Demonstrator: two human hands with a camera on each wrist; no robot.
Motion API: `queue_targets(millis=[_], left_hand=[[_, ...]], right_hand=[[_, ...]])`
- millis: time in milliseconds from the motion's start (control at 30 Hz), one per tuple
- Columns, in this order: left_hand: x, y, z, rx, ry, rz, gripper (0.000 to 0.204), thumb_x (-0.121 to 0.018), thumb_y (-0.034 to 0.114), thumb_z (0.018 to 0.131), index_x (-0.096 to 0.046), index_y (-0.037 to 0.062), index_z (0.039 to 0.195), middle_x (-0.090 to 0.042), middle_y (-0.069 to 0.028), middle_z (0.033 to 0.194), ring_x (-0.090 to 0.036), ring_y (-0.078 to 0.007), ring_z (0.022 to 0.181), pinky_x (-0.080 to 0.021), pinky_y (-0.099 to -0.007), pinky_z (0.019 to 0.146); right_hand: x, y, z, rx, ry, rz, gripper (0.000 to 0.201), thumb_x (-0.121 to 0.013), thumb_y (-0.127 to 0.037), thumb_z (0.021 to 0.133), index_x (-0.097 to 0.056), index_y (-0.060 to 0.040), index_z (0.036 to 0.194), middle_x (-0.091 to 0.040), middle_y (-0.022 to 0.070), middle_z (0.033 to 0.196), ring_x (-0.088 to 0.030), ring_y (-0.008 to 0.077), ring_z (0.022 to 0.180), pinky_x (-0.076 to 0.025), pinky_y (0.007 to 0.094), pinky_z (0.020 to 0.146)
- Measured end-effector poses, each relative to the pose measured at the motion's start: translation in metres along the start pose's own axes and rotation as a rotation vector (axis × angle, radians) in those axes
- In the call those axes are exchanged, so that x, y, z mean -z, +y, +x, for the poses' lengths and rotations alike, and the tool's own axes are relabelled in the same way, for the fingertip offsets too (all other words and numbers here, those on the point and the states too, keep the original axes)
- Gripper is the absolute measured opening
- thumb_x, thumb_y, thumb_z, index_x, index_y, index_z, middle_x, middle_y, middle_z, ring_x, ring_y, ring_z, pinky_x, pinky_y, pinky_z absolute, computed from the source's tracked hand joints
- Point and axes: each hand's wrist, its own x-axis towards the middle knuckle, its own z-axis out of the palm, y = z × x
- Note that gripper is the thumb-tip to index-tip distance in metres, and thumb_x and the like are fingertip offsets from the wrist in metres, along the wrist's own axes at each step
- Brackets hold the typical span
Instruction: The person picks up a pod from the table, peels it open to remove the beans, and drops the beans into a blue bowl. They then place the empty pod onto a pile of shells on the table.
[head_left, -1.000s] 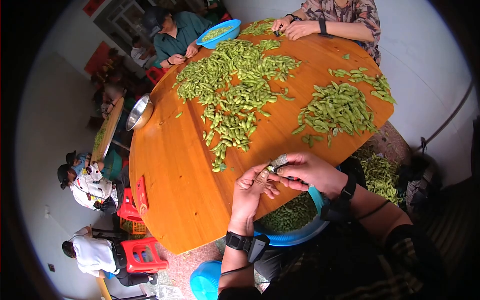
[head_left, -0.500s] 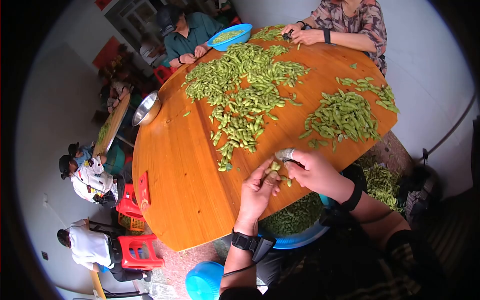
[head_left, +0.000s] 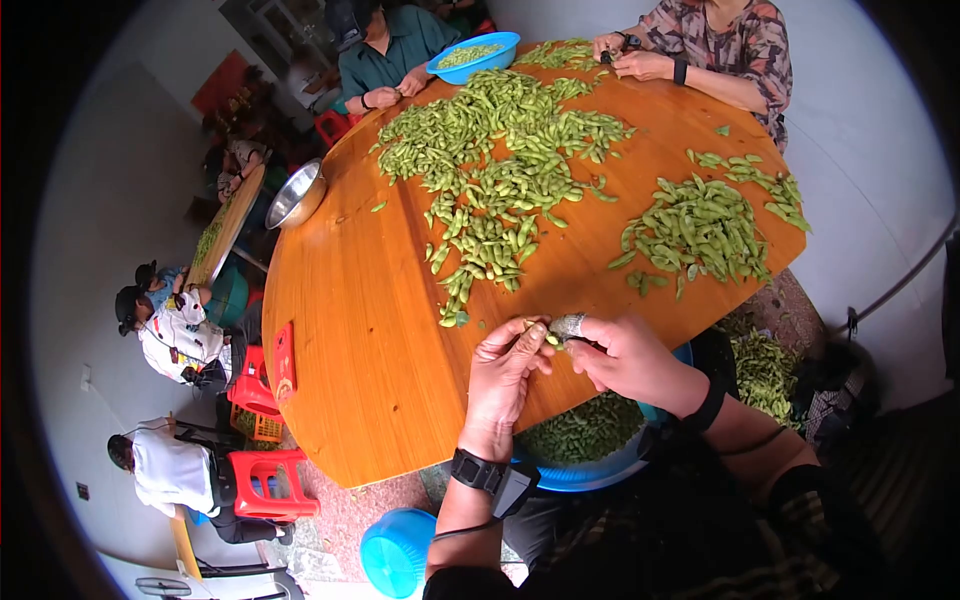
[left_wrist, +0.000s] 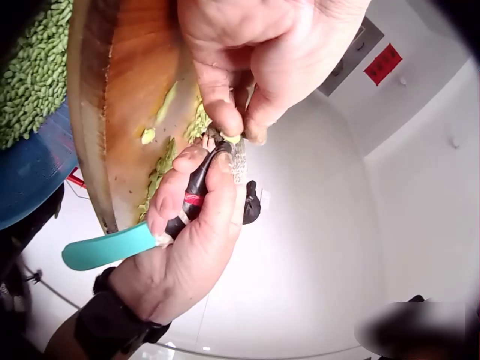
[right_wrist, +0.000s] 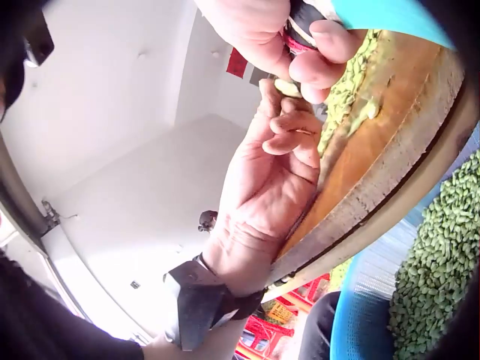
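Observation:
Between thumb and fingers my left hand (head_left: 500, 378) pinches a green pod (head_left: 553, 340), which shows pale green in the right wrist view (right_wrist: 287, 88). My right hand (head_left: 645, 365) meets it there, its fingers curled round a tool with a black handle (left_wrist: 196, 182) and a teal end (left_wrist: 109, 248). A grey mesh covering (head_left: 568, 325) wraps a digit of the right hand. The tool's tip is hidden at the pod. Both hands are above the near edge of the wooden table (head_left: 350, 400). Below them, a blue basin (head_left: 570, 480) holds shelled beans (head_left: 585, 432).
Pods lie in a large pile (head_left: 500, 180) mid-table and a smaller pile (head_left: 700, 228) at the right. A steel bowl (head_left: 297, 195) stands at the left edge, a blue basin (head_left: 474, 57) at the far side. Two people sit across; red stools (head_left: 270, 485) stand at left.
The green pod has been drawn in between the fingertips, and the right hand's covered digit has come back against it. The head view has shifted slightly.

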Motion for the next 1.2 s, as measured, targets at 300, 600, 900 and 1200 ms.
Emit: queue_targets(millis=[300, 600, 900, 1200], left_hand=[[-0.003, -0.005, 0.001, -0.013, 0.048, 0.010, 0.024, -0.062, 0.010, 0.093, -0.065, -0.0036, 0.112, -0.067, -0.0129, 0.110, -0.068, -0.0172, 0.086, -0.059, -0.0274, 0.078], [-0.003, -0.008, 0.002, -0.039, 0.100, 0.048, 0.020, -0.063, 0.010, 0.092, -0.066, -0.0040, 0.107, -0.069, -0.0124, 0.104, -0.068, -0.0164, 0.084, -0.060, -0.0273, 0.074], [-0.008, -0.008, 0.000, -0.107, 0.101, 0.190, 0.018, -0.059, 0.007, 0.094, -0.066, -0.0056, 0.105, -0.069, -0.0100, 0.095, -0.067, -0.0156, 0.082, -0.060, -0.0285, 0.074], [-0.006, -0.008, -0.001, -0.138, -0.039, 0.351, 0.021, -0.049, 0.012, 0.100, -0.062, -0.0030, 0.105, -0.067, -0.0073, 0.093, -0.066, -0.0128, 0.079, -0.057, -0.0254, 0.069]], right_hand=[[-0.006, 0.005, 0.003, 0.214, 0.118, -0.285, 0.008, -0.059, -0.005, 0.086, -0.059, 0.0018, 0.090, -0.058, 0.0199, 0.063, -0.058, 0.0349, 0.054, -0.043, 0.0411, 0.049], [-0.013, 0.017, 0.007, 0.343, 0.150, -0.438, 0.008, -0.060, -0.005, 0.084, -0.055, 0.0015, 0.083, -0.057, 0.0216, 0.064, -0.058, 0.0407, 0.061, -0.045, 0.0467, 0.052], [-0.019, 0.017, 0.006, 0.377, 0.205, -0.397, 0.010, -0.058, -0.001, 0.083, -0.057, 0.0009, 0.092, -0.058, 0.0200, 0.072, -0.058, 0.0403, 0.065, -0.045, 0.0451, 0.056], [0.008, -0.004, 0.012, -0.205, -0.059, 0.224, 0.012, -0.051, -0.007, 0.095, -0.059, -0.0012, 0.101, -0.056, 0.0000, 0.069, -0.047, 0.0042, 0.052, -0.036, 0.0192, 0.044]])
